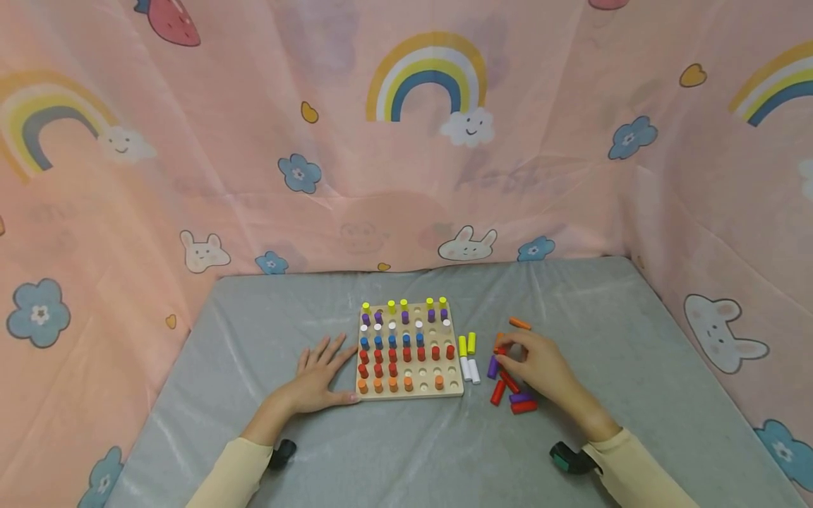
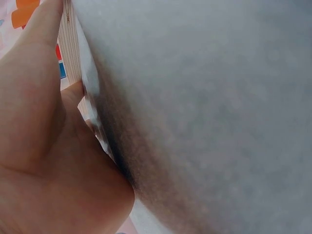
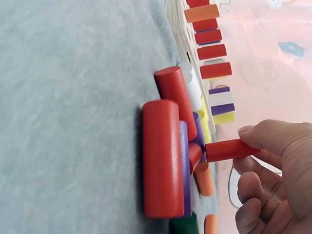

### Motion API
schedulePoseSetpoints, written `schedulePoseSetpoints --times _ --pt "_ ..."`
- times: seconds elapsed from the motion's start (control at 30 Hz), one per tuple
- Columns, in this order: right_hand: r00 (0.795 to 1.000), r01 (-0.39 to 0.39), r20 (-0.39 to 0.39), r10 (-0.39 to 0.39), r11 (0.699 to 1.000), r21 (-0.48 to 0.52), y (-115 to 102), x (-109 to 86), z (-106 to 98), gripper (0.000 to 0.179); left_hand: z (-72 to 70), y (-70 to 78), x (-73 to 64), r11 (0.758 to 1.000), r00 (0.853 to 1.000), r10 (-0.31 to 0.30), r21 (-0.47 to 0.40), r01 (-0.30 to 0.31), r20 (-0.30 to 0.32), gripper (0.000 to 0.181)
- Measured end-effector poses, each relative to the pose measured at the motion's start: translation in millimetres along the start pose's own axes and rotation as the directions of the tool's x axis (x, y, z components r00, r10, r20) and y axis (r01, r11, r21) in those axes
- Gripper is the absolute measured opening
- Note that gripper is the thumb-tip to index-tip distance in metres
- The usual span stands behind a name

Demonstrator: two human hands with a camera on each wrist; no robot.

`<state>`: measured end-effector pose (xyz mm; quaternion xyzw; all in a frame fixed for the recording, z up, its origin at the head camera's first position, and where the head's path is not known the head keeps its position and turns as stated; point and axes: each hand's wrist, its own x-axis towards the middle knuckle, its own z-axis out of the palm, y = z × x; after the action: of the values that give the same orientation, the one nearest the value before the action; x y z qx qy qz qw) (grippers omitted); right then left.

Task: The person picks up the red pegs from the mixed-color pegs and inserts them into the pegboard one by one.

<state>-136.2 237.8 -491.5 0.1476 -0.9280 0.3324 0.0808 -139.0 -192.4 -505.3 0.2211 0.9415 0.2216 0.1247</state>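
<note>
A wooden pegboard (image 1: 409, 396) stands on the grey cloth with rows of yellow, purple, white, blue, red and orange pegs; several holes at its right side are bare. My left hand (image 1: 317, 384) lies spread beside the board's left edge, thumb at the near left corner. Between thumb and fingers, my right hand (image 1: 543, 360) pinches a red peg (image 3: 226, 150) over the loose pegs right of the board. Under and around it lie red pegs (image 1: 498, 392), a purple peg (image 1: 492, 367) and an orange peg (image 1: 520, 323). The left wrist view shows mostly palm and cloth.
Two yellow pegs (image 1: 471, 343) and two white pegs (image 1: 475, 372) lie close along the board's right edge. A green peg-like piece (image 3: 184, 225) shows low in the right wrist view. Behind the grey table (image 1: 279, 303) hangs a pink patterned curtain (image 1: 394, 176).
</note>
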Motion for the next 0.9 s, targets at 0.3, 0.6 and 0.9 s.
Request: schedulePoseSetpoints --times 0.3,0.6,0.9 --pt "0.998 -0.050 0.040 0.047 0.995 0.084 -12 6.0 3 0.021 -2.2 0.8 2.1 0.999 0.999 -0.038 0.026 0.038 0.032 0.093" --pt "0.997 -0.064 0.044 0.059 0.987 0.148 -23 10.6 10 0.023 -1.3 0.9 1.9 0.999 0.998 -0.045 0.023 0.044 0.045 0.092" --pt "0.999 -0.033 0.028 0.029 0.984 0.172 -30 13.7 17 0.021 -2.3 1.9 0.8 0.999 0.999 -0.027 0.017 0.027 0.038 0.093"
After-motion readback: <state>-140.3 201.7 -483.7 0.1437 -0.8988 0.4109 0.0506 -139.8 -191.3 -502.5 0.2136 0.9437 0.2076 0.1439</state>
